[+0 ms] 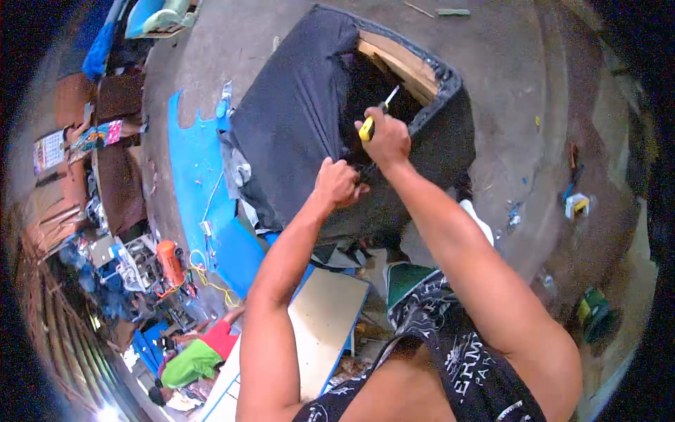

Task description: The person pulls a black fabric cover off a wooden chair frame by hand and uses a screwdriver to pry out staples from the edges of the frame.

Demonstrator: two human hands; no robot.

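Note:
Black fabric (288, 116) covers a boxy piece of furniture, with a bare wooden frame (402, 65) showing in the opening at its upper right. My left hand (340, 184) is closed on a bunched fold of this fabric, which pulls into creases above the knuckles. Just up and to the right, my right hand (388, 143) is wrapped round a yellow-and-black screwdriver (367, 129). The screwdriver's metal shaft points up and right over the dark opening, apart from the wood as far as I can see. Shadow hides the inside of the opening.
Blue sheet material (193, 162) lies on the floor at the left. A pale board (327, 309) with blue edges is below my left arm. An orange tank (169, 262) stands among tools, near a person in a green and red shirt (193, 362). Small scraps litter the right floor.

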